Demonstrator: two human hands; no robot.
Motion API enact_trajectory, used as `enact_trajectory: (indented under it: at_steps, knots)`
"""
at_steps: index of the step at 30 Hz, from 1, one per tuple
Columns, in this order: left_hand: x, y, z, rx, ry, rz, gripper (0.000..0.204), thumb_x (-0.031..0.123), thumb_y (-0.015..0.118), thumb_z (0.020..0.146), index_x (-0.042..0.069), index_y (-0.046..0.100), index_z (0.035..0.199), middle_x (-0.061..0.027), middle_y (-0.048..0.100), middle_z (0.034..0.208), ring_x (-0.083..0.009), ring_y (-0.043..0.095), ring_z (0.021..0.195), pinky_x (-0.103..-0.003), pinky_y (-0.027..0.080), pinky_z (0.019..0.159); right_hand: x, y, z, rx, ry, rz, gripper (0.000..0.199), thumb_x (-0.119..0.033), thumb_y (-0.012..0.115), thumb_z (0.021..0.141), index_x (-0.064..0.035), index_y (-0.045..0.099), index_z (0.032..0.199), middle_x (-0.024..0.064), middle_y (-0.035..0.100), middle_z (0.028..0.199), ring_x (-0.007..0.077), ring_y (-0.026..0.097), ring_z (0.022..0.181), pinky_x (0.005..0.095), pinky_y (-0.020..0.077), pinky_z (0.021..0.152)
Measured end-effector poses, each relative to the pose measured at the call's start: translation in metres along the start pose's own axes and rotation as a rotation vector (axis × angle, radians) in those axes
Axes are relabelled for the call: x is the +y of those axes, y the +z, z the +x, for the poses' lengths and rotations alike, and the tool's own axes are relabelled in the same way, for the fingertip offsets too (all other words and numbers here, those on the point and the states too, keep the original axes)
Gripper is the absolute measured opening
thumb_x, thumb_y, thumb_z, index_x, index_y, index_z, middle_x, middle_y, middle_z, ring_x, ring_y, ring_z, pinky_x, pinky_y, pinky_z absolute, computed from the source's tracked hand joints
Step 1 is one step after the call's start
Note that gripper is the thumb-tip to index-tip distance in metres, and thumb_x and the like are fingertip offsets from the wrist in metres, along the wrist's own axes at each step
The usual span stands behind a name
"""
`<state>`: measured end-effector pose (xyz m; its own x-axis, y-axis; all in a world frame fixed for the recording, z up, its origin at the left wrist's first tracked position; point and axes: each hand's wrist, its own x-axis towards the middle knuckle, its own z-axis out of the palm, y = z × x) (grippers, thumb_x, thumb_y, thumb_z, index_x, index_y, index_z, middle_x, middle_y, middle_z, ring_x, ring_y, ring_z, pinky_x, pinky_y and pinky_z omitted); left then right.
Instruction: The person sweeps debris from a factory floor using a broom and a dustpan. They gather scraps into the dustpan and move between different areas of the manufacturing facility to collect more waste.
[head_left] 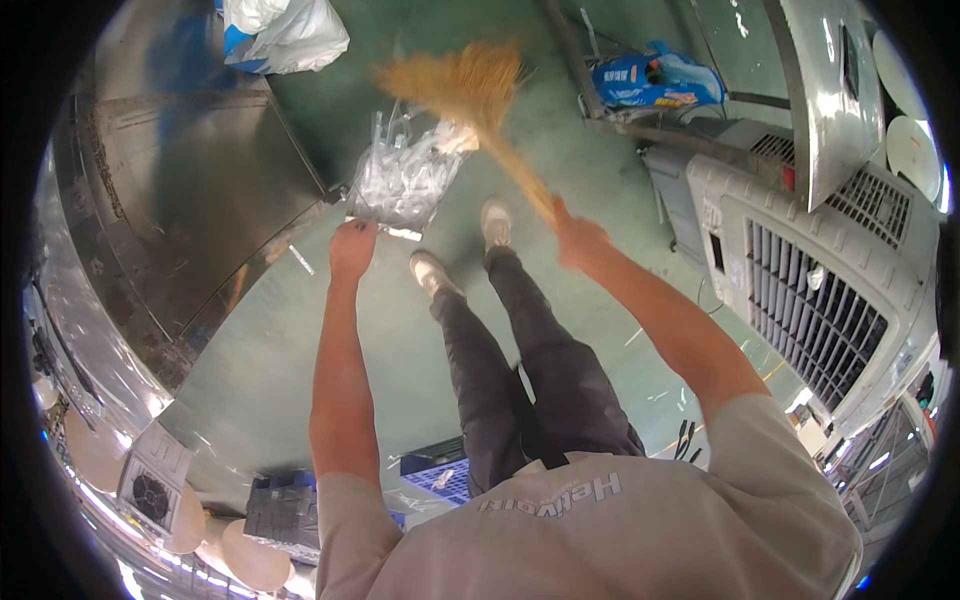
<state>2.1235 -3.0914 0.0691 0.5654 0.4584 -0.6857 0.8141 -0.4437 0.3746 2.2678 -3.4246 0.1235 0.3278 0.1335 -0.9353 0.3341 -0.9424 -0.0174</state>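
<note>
Over green floor | right hand point(580, 240) grips broom point(480, 95), bristles up-left | left hand point(352, 248) clutches clear bag point(405, 180)

Floor point(300, 350): green, smooth, reflective in patches. Left: large stainless-steel machine housing point(170, 190). Right: grey ventilated cooler unit point(800, 290) beneath a metal panel point(820, 90). Blue crate point(440, 480) stands nearby.

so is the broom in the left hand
No, the broom is held by its handle in the right hand, while the left hand holds the clear plastic bag.
</note>
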Motion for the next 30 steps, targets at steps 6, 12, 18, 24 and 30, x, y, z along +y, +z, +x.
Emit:
enact_trajectory:
  at_steps: [6, 12, 18, 24, 30]
  knots:
    - [0.012, 0.001, 0.0, -0.008, 0.011, 0.09, 0.037, 0.034, 0.053, 0.08, 0.002, 0.067, 0.091, -0.0209, 0.065, 0.093, -0.0391, 0.06, 0.09, -0.042, 0.047, 0.082, 0.11, -0.023, -0.109, -0.013, -0.023, -0.322, 0.092, -0.007, 0.063, 0.073, -0.0254, 0.011, 0.147, 0.0163, 0.061, 0.099, 0.0325, 0.064, 0.087, 0.0428, 0.052, 0.071]
    - [-0.005, -0.025, -0.037, -0.094, 0.032, 0.122, 0.034, 0.031, 0.053, 0.081, 0.001, 0.065, 0.089, -0.021, 0.063, 0.089, -0.0397, 0.059, 0.087, -0.043, 0.046, 0.079, 0.146, 0.01, -0.188, 0.036, 0.134, -0.179, 0.093, -0.005, 0.061, 0.073, -0.0298, 0.01, 0.147, 0.0179, 0.06, 0.096, 0.0338, 0.064, 0.085, 0.0437, 0.0516, 0.072]
    - [-0.035, -0.016, -0.042, -0.035, 0.18, 0.153, 0.035, 0.032, 0.052, 0.082, 0.001, 0.065, 0.093, -0.0211, 0.063, 0.091, -0.0399, 0.059, 0.087, -0.043, 0.047, 0.078, 0.134, 0.083, -0.139, 0.122, 0.164, 0.128, 0.092, -0.008, 0.055, 0.07, -0.0196, 0.007, 0.148, 0.0232, 0.063, 0.089, 0.038, 0.063, 0.081, 0.0432, 0.0524, 0.069]
    - [-0.039, 0.01, -0.027, -0.046, 0.215, 0.21, 0.039, 0.033, 0.051, 0.082, 0.003, 0.064, 0.103, -0.0212, 0.063, 0.102, -0.0381, 0.058, 0.097, -0.043, 0.046, 0.084, -0.046, 0.196, -0.108, -0.054, 0.106, 0.511, 0.095, -0.013, 0.057, 0.069, -0.0001, 0.0, 0.144, 0.0273, 0.063, 0.085, 0.0358, 0.065, 0.077, 0.0422, 0.053, 0.07]
    - [-0.04, 0.028, -0.05, -0.007, 0.217, 0.14, 0.038, 0.034, 0.051, 0.082, 0.004, 0.065, 0.101, -0.0217, 0.063, 0.098, -0.0384, 0.059, 0.094, -0.044, 0.047, 0.082, -0.1, 0.2, -0.154, -0.272, -0.04, 0.341, 0.093, -0.013, 0.057, 0.071, -0.0024, 0.001, 0.145, 0.0254, 0.063, 0.096, 0.0381, 0.063, 0.092, 0.044, 0.0499, 0.081]
